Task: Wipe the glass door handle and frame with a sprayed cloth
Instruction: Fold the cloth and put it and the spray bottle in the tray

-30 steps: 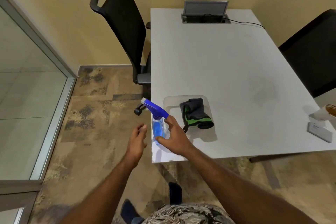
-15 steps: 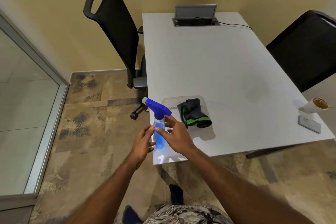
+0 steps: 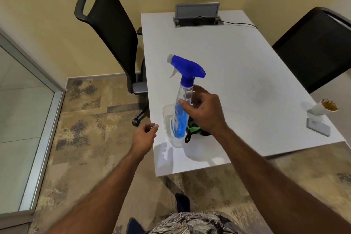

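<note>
While the fingers [image 3: 187,107] of the right hand [image 3: 204,112] wrap round the clear body of the spray bottle [image 3: 180,104], the bottle stands raised and nearly upright above the counter [image 3: 237,74], its blue trigger head at twelve o'clock from the hand and its nozzle aimed toward nine o'clock. Blue liquid fills its lower part. At eight o'clock from that hand, the left hand [image 3: 143,138] hangs over the floor [image 3: 83,119] just off the counter's near-left edge, its fingers loosely curled and holding nothing. Under the right wrist, at six o'clock from the bottle, a dark cloth with green trim [image 3: 193,129] lies partly hidden, in or against a clear plastic tray [image 3: 167,118] on the counter; which, I cannot tell. At three o'clock, well apart, a paper cup [image 3: 321,109] lies tipped beside a small grey card [image 3: 318,126]. One black chair [image 3: 114,30] stands at eleven o'clock, and the glass door frame [image 3: 45,135] runs along the far left at nine o'clock.
</note>
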`<state>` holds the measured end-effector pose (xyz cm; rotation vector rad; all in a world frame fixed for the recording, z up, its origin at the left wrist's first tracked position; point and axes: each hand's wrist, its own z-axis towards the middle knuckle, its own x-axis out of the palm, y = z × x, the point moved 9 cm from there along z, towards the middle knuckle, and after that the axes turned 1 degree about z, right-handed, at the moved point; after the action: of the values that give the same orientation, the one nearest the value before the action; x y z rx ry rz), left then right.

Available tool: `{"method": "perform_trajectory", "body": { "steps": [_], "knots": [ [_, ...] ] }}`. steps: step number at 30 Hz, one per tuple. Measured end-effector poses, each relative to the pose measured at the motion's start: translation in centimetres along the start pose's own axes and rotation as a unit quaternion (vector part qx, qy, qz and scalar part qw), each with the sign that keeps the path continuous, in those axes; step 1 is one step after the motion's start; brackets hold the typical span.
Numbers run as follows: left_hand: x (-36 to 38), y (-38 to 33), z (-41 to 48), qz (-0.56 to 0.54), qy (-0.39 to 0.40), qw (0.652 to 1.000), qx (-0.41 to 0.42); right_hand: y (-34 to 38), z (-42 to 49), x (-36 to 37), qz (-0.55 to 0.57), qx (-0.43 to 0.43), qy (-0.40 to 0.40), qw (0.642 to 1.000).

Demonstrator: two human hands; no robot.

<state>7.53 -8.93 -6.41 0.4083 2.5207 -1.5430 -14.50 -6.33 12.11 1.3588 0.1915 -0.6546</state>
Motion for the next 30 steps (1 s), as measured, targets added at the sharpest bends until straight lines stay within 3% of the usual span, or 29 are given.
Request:
{"method": "perform_trajectory", "body": {
  "steps": [14, 30],
  "knots": [
    [5.1, 2.4, 3.8, 0.042, 0.008, 0.995, -0.094, -8.9, 1.2, 4.3, -0.025, 0.108, 0.078, 0.991],
    [4.9, 2.1, 3.7, 0.096, 0.033, 0.991, -0.092, -11.7, 0.8, 7.4, -0.038, 0.155, 0.114, 0.981]
  ]
}}
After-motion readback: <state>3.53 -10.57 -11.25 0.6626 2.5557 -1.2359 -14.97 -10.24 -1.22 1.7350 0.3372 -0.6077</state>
